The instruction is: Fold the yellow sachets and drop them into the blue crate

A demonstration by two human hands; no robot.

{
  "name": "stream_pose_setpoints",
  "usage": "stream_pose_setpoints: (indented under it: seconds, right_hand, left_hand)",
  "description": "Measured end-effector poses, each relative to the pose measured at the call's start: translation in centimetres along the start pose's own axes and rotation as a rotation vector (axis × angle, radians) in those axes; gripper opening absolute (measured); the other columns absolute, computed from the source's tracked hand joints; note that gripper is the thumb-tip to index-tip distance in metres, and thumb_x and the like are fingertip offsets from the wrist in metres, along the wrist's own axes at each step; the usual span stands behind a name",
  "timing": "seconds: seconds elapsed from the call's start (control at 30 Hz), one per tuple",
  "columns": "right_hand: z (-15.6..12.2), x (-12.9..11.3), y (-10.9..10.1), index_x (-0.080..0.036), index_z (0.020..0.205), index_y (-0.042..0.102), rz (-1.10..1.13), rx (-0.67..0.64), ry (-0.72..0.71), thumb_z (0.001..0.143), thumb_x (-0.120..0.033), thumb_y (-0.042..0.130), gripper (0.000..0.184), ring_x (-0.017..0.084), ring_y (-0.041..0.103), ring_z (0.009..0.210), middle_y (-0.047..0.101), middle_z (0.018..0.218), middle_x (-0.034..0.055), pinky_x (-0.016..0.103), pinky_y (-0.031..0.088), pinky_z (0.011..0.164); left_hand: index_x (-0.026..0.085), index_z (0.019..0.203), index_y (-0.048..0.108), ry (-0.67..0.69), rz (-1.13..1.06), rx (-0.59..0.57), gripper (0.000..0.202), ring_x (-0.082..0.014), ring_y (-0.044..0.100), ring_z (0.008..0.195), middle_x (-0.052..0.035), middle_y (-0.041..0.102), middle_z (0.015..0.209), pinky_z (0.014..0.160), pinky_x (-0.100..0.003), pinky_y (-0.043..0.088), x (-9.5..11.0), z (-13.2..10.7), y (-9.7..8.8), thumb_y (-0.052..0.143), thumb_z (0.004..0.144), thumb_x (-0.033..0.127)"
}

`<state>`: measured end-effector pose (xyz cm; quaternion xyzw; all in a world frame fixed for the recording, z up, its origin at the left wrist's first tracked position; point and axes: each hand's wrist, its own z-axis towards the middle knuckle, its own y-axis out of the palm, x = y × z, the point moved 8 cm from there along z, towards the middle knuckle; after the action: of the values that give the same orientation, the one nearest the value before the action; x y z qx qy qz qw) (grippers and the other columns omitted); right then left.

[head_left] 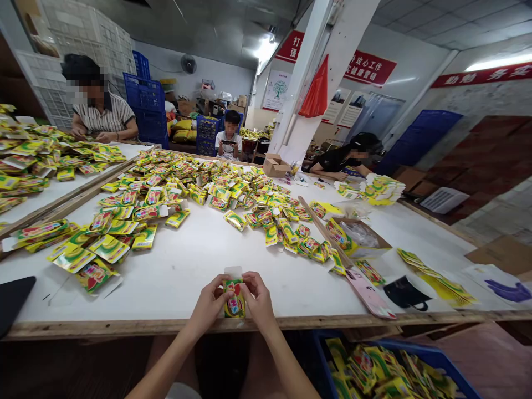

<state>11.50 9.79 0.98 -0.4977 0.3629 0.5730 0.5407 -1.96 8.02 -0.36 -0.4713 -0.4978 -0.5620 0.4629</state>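
Note:
At the table's front edge, a small yellow-green printed box [234,302] stands between my two hands with a white end flap raised at its far end. My left hand [211,299] is closed on the box's left side, thumb on its face. From the right, my right hand [256,296] pinches the upper side near the flap. Beyond them on the white table [199,260] lies a big spread of similar boxes [183,183], some with flaps sticking out. A nearer cluster of boxes [110,246] is at the left.
Below the table edge at right is a blue crate [444,360] of boxes. A wooden strip [324,233], a pink phone-like item [369,293], a black mug [405,292] and flat yellow cartons [436,277] lie right. A dark flat object [16,302] sits left. Three people are beyond.

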Motion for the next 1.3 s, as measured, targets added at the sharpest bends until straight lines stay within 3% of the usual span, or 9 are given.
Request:
stream_pose_setpoints:
  seconds: [0.1, 0.23, 0.4, 0.53, 0.6, 0.67, 0.83, 0.93, 1.3]
  right_hand:
    - [0.2, -0.4, -0.1, -0.023, 0.109, 0.052, -0.031, -0.065, 0.021, 0.086, -0.031, 0.055, 0.025, 0.017, 0.064, 0.075, 0.064, 0.09, 0.0023, 0.028, 0.052, 0.07]
    - [0.8, -0.6, -0.6, -0.022, 0.097, 0.057, -0.062, -0.131, 0.025, 0.085, -0.031, 0.055, 0.016, 0.017, 0.063, 0.078, 0.065, 0.086, 0.0011, 0.028, 0.05, 0.072]
    - [1.4, 0.6, -1.9, -0.019, 0.084, 0.058, -0.07, -0.04, 0.037, 0.082, -0.035, 0.058, 0.016, 0.016, 0.06, 0.073, 0.062, 0.078, 0.0005, 0.027, 0.05, 0.069]
    - [1.1, 1.0, -2.1, -0.022, 0.106, 0.052, 0.035, 0.051, 0.022, 0.081, -0.034, 0.059, 0.029, 0.018, 0.063, 0.079, 0.064, 0.085, 0.002, 0.029, 0.052, 0.073]
    - [1.0, 0.8, -2.0, -0.023, 0.12, 0.045, 0.062, 0.039, 0.022, 0.082, -0.032, 0.059, 0.042, 0.018, 0.065, 0.083, 0.066, 0.09, 0.0029, 0.031, 0.052, 0.077]
    - [0.8, 0.5, -1.7, -0.023, 0.12, 0.049, 0.039, -0.002, 0.024, 0.083, -0.032, 0.058, 0.039, 0.019, 0.065, 0.086, 0.066, 0.094, 0.0041, 0.032, 0.052, 0.079]
    - [0.4, -0.8, -1.8, -0.021, 0.095, 0.064, -0.071, -0.015, -0.023, 0.085, -0.033, 0.057, 0.017, 0.021, 0.062, 0.095, 0.066, 0.098, 0.0059, 0.032, 0.052, 0.081]
    - [0.4, -1.6, -1.6, -0.021, 0.094, 0.066, -0.125, 0.007, -0.055, 0.085, -0.035, 0.057, 0.019, 0.022, 0.061, 0.099, 0.065, 0.104, 0.0075, 0.032, 0.052, 0.08]
    - [1.9, -2.0, -1.3, -0.018, 0.08, 0.061, -0.239, 0.059, -0.012, 0.085, -0.038, 0.056, 0.021, 0.016, 0.059, 0.067, 0.064, 0.074, 0.0018, 0.025, 0.048, 0.064]
  left_hand:
    - [0.018, 0.099, 0.059, 0.029, 0.076, 0.014, 0.033, -0.0148, 0.058, 0.064, -0.0009, 0.064, 0.078, 0.061, -0.026, 0.047, 0.1, 0.2, -0.1, 0.065, 0.075, 0.039]
    - [0.019, 0.104, 0.06, 0.072, 0.171, -0.002, 0.031, -0.0159, 0.059, 0.069, -0.0023, 0.066, 0.082, 0.066, -0.027, 0.047, 0.5, 0.8, 0.4, 0.063, 0.076, 0.034]
    - [0.018, 0.105, 0.061, 0.058, 0.177, -0.066, 0.032, -0.0176, 0.061, 0.074, -0.0037, 0.067, 0.084, 0.071, -0.029, 0.049, 0.4, 1.9, 1.2, 0.064, 0.077, 0.034]
    - [0.019, 0.113, 0.057, 0.044, -0.013, -0.097, 0.04, -0.0201, 0.063, 0.089, -0.0079, 0.066, 0.102, 0.079, -0.034, 0.051, 0.6, 2.3, 1.2, 0.063, 0.077, 0.036]
    - [0.022, 0.123, 0.05, 0.067, -0.104, -0.094, 0.051, -0.0197, 0.064, 0.091, -0.0077, 0.065, 0.104, 0.081, -0.035, 0.052, 1.1, 2.3, 1.1, 0.065, 0.076, 0.033]
    - [0.023, 0.126, 0.047, 0.076, -0.116, -0.099, 0.054, -0.0188, 0.065, 0.088, -0.007, 0.065, 0.102, 0.079, -0.034, 0.053, 1.4, 2.3, 0.9, 0.066, 0.076, 0.03]
    - [0.017, 0.094, 0.067, 0.121, 0.093, -0.101, 0.022, -0.0204, 0.063, 0.09, -0.0072, 0.066, 0.095, 0.081, -0.034, 0.052, 1.8, 2.1, 0.7, 0.062, 0.079, 0.032]
    - [0.016, 0.092, 0.068, 0.13, 0.1, -0.037, 0.023, -0.0204, 0.063, 0.089, -0.0074, 0.067, 0.094, 0.081, -0.033, 0.052, 1.8, 1.8, 0.4, 0.061, 0.08, 0.034]
    - [0.015, 0.083, 0.066, 0.05, 0.037, 0.128, 0.018, -0.0151, 0.06, 0.068, -0.0026, 0.067, 0.074, 0.064, -0.025, 0.048, 1.2, 2.2, 0.2, 0.065, 0.076, 0.032]
